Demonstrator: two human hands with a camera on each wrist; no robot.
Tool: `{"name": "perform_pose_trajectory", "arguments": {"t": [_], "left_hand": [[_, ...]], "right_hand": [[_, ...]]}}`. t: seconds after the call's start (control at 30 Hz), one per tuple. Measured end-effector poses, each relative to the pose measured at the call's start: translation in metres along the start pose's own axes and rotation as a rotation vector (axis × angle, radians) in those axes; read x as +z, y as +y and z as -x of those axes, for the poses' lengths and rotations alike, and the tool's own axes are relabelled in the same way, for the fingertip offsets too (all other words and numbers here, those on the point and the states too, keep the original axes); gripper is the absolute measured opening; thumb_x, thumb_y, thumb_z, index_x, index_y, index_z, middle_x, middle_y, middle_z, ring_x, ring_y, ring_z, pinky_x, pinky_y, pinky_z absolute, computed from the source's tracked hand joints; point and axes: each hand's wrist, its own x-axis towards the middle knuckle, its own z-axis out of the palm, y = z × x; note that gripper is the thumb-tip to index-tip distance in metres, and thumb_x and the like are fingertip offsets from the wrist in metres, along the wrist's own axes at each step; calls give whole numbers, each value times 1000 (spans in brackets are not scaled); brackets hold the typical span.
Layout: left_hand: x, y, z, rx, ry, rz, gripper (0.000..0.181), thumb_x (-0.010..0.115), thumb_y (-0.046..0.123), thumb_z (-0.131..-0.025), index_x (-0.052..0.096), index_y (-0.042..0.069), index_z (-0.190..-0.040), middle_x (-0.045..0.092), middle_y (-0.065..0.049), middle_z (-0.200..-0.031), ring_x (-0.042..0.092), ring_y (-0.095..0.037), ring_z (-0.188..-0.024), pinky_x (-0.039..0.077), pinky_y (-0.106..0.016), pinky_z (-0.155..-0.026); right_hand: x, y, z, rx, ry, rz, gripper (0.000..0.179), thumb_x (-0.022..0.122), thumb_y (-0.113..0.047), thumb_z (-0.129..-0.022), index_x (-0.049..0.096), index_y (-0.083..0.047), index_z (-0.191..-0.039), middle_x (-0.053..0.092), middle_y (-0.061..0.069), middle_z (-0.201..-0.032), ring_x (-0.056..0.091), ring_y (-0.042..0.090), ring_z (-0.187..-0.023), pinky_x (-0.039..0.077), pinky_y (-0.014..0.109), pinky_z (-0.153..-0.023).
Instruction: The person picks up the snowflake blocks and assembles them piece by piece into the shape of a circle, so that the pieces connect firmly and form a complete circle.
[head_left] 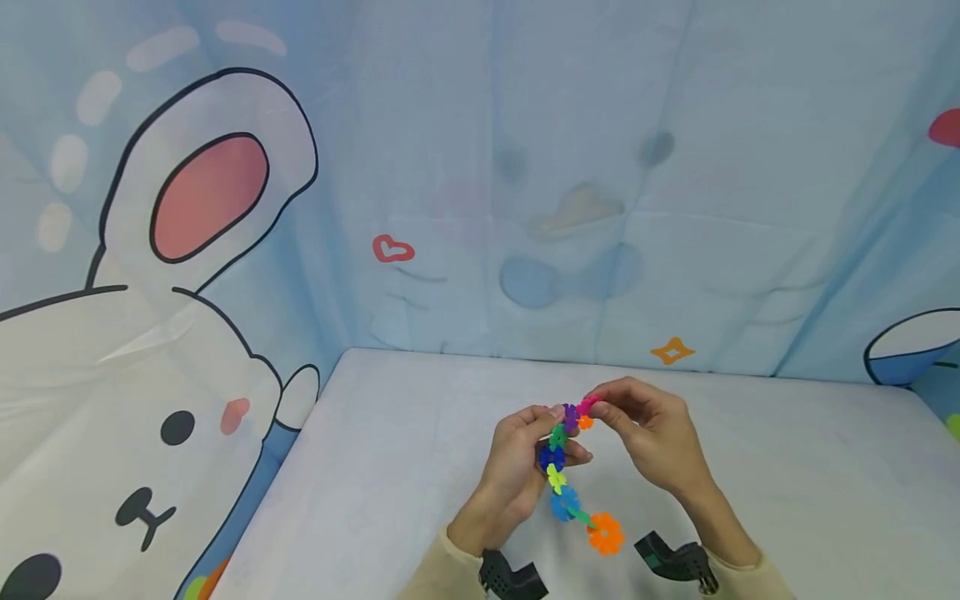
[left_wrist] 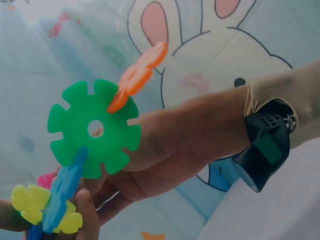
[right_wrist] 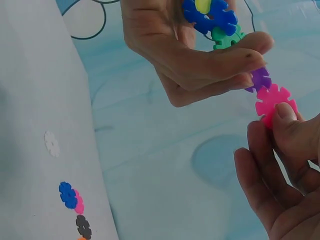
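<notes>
Both hands hold a curving chain of notched, flower-shaped plastic interlocking discs. My right hand pinches the end pink disc between thumb and fingers. It meets a purple disc, where my left hand grips the chain with thumb and fingertips. Below that grip come a green disc, a dark blue disc, a yellow disc and a light blue disc. The lower end hangs free: another green disc, then an orange disc. The left hand's fingers partly hide the chain's upper part.
A white-covered table lies beneath the hands, backed by a printed blue curtain. In the right wrist view, a white disc, a blue disc, a pink disc and a black disc lie on the table.
</notes>
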Motion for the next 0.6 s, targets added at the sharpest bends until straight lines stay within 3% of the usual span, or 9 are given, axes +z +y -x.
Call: {"name": "perform_pose_trajectory", "arguments": {"t": [0.23, 0.47, 0.6], "left_hand": [[0, -2, 1, 56, 23, -16, 16, 61, 13, -107, 59, 7, -92, 66, -6, -84, 72, -13, -60, 67, -35, -75], [1, -8, 3, 73, 122, -23, 23, 50, 3, -106, 55, 8, -84, 64, -8, -83, 60, -13, -52, 64, -27, -64], [-2, -5, 3, 70, 145, -29, 23, 49, 3, -104, 54, 8, -82, 63, -7, -82, 56, -13, -50, 63, -27, -62]], "right_hand": [[5, -5, -1, -86, 17, 62, 29, 79, 14, -86, 78, -14, -96, 77, -3, -91, 73, 4, -82, 57, 10, -84], [18, -11, 1, -206, 64, 95, 38, 81, 20, -78, 79, -16, -90, 74, -3, -83, 64, 8, -69, 48, 12, -61], [21, -10, 2, -217, 48, 77, 37, 81, 19, -78, 80, -15, -93, 76, -2, -86, 64, 8, -70, 47, 12, -60]]}}
